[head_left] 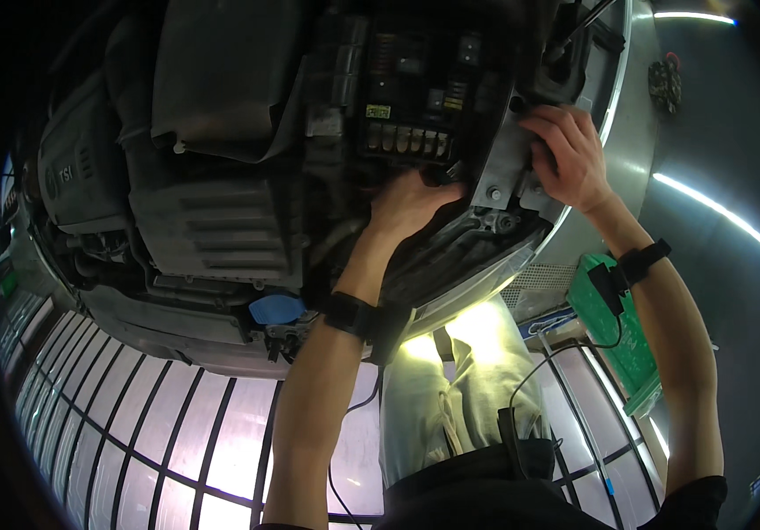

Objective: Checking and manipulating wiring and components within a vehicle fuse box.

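My left hand reaches down into the engine bay beside an uncovered fuse box. Its thumb stretches out to the right, against the near edge of the box. The other fingers drop into the dark gap and are hidden, so whether they grip anything does not show. To the right, my right hand rests its bent fingertips on a grey metal bracket by the fender. A gap shows between its thumb and fingers, and nothing is visible in them. A bolt sits in the bracket below that hand.
A plastic engine cover and a ribbed black housing fill the left of the bay. A blue cap sits near the front edge. Beside my legs stands a green container. Cables hang from straps on my wrists.
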Demonstrator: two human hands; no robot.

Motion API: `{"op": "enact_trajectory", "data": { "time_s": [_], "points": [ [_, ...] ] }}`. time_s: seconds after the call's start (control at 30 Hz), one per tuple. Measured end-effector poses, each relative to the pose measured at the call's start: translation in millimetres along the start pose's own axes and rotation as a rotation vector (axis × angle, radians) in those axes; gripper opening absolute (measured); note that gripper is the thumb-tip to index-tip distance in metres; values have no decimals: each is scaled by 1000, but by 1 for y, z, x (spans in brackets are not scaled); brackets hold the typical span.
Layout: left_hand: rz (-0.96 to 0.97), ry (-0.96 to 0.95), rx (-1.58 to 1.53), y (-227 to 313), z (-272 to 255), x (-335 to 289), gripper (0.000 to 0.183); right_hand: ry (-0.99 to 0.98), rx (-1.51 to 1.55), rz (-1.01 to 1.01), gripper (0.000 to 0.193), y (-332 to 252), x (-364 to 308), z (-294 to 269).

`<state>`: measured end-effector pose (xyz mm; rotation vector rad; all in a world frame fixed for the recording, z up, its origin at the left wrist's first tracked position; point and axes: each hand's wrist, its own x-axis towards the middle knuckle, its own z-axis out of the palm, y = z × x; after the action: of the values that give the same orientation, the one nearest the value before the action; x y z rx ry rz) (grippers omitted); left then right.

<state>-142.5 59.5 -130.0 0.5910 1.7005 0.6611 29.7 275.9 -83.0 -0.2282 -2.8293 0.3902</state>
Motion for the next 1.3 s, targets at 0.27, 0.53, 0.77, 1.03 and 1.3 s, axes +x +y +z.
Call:
{"op": "enact_trajectory", "data": {
  "time_s": [0.27,0.53,0.77,1.03,1.3],
  "points": [
    [-86,-143,-290,-21,-14,12,46,17,12,-12,44,-1,3,-1],
    [32,-3,-338,-21,0,2,46,29,1,-13,43,0,2,1],
    [53,-28,-354,-19,-8,-1,46,14,-7,-8,42,-1,1,0],
    [29,-233,-369,-24,-18,2,57,3,-27,0,43,1,-2,3],
    [147,-126,-473,-48,-22,-15,51,-7,-35,-6,42,0,1,4]
  ]
}}
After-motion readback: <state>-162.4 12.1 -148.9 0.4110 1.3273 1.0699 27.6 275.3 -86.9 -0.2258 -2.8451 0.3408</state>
